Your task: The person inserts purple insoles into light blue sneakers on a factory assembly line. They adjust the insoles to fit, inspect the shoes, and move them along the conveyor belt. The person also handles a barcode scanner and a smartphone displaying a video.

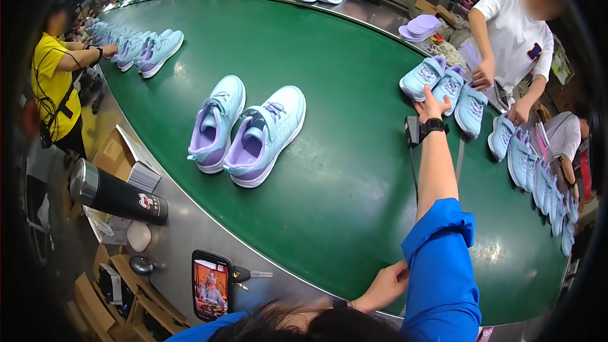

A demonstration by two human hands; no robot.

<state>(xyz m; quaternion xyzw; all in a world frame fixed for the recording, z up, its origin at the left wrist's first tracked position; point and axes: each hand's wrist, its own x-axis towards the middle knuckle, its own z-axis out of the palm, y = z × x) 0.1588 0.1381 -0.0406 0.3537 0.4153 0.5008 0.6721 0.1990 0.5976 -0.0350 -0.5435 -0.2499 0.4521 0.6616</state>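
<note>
Head, upper right: right hand (433, 105) is resting wide-fingered against shoes (450, 85), likely light, pliant, best heel-held; cannot tell grip of left hand (382, 289).

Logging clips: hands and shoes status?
Right hand at light-blue shoes, grip unclear. Left hand low over green surface. Co-worker's hand close by.

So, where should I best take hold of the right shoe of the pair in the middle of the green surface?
Probably by the heel collar, coming from your near side: the right shoe stands upright, heel toward you, opening facing up, so its rim looks reachable.
</note>
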